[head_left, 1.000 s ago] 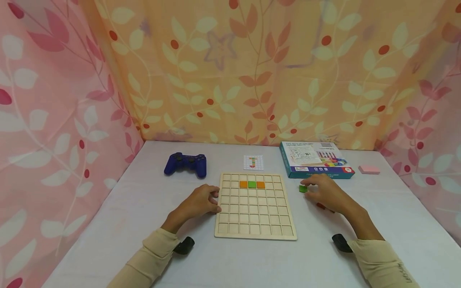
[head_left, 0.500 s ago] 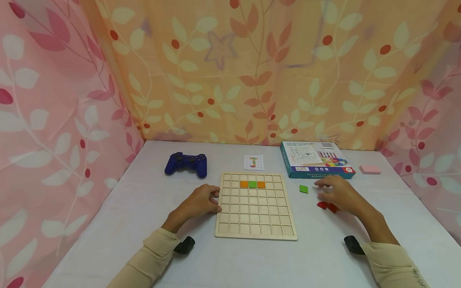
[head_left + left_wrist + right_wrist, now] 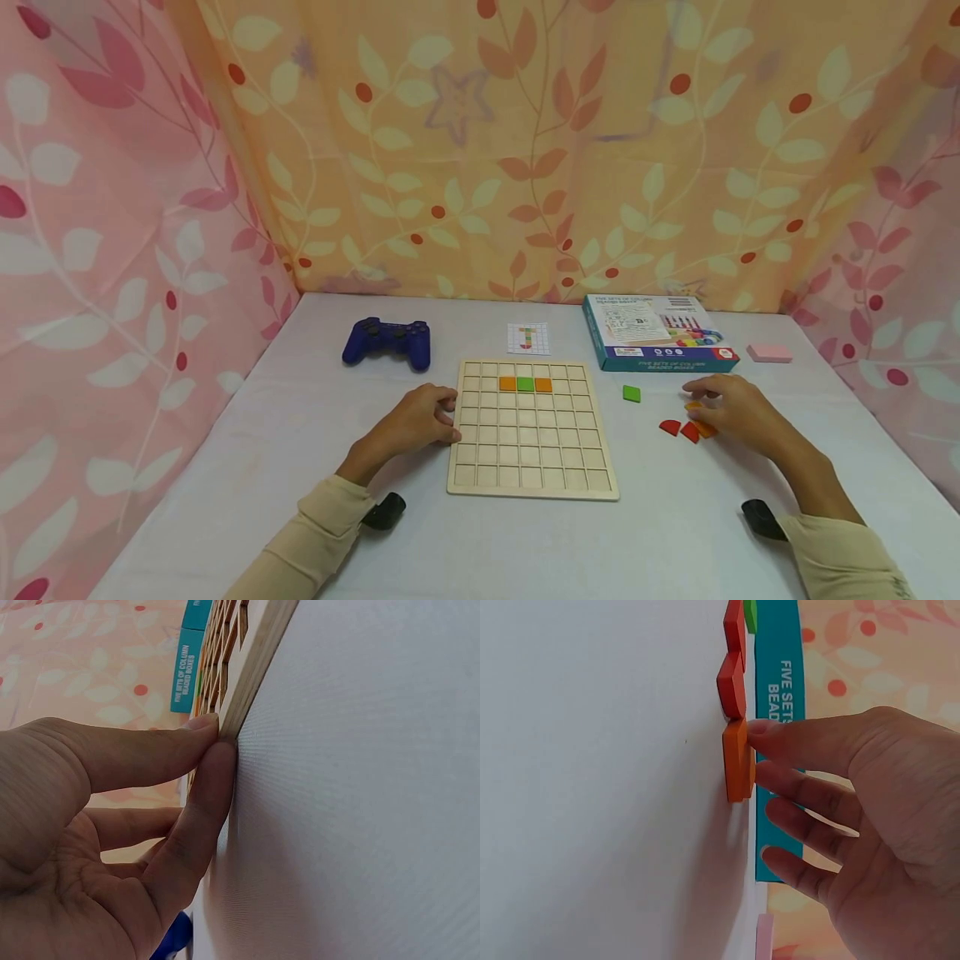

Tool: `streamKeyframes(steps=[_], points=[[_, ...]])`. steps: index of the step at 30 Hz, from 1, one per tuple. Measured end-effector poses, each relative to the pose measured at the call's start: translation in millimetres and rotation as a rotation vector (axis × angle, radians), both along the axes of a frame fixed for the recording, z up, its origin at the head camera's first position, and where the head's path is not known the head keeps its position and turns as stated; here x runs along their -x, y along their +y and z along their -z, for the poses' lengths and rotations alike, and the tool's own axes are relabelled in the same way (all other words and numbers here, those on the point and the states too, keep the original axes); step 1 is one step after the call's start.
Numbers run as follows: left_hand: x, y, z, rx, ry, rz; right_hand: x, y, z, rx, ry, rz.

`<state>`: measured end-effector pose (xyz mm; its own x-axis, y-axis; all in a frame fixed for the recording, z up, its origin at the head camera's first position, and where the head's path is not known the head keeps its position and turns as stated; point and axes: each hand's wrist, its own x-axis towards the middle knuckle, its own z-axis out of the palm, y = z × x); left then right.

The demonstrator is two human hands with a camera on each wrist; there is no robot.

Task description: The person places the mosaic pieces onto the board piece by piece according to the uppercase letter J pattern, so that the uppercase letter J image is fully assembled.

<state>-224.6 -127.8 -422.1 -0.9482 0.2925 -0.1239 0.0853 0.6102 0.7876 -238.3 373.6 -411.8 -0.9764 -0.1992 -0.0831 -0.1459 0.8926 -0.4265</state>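
A pale wooden grid board (image 3: 529,457) lies mid-table, with two orange squares and one green square (image 3: 525,384) in its upper cells. My left hand (image 3: 412,422) pinches the board's left edge; in the left wrist view the thumb is on top and the index finger against the side. My right hand (image 3: 738,414) is over the loose orange tiles (image 3: 736,761), fingers spread and relaxed, thumb tip right at one tile. It partly covers them in the head view. Beside them lie two red quarter-round tiles (image 3: 690,432) and, farther left, a loose green tile (image 3: 632,393).
Behind the board lies a small grid card (image 3: 528,338) with a coloured J pattern. A blue game controller (image 3: 387,342) sits at back left. At back right are a teal-edged box (image 3: 660,333) and a pink block (image 3: 769,353). Patterned cloth surrounds the white table.
My right hand has moved right, from the green tile past the red tiles to the orange ones. The green tile stays on the table, uncovered. My left hand has not moved.
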Motion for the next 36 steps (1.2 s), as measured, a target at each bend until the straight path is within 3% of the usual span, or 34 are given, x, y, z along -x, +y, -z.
streamKeyframes(steps=[27, 36], points=[[1.1, 0.6, 1.1, -0.004, -0.01, -0.009, 1.0, 17.5, 1.8, -0.027, 0.005, 0.043], [1.4, -0.1, 1.6, -0.013, -0.017, -0.005, 1.6, 1.1, 0.5, 0.004, -0.007, 0.03]])
